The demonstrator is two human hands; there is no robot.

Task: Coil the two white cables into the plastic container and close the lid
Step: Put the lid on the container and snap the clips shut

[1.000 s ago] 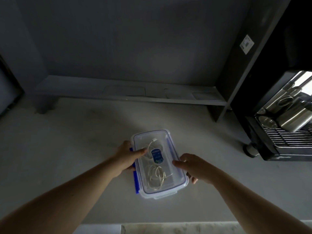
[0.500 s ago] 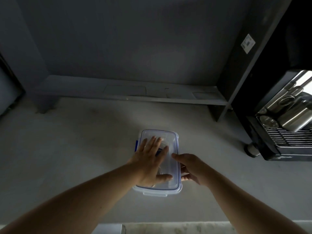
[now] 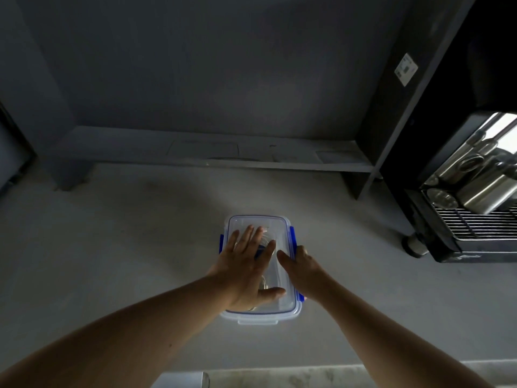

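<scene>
A clear plastic container with blue latches stands on the grey counter, its transparent lid lying on top. My left hand rests flat on the lid, fingers spread. My right hand sits at the container's right edge, thumb on the lid and fingers over the blue side latch. A bit of white cable shows through the lid between my hands; the rest is hidden under my left hand.
A dark coffee machine with steel cups and a drip grate stands at the right. A low grey shelf runs along the back wall. The counter's front edge lies just below my arms.
The container has turned square to me. My left hand moved from its left side onto the lid and lies flat there. My right hand shifted to the right edge and its latch.
</scene>
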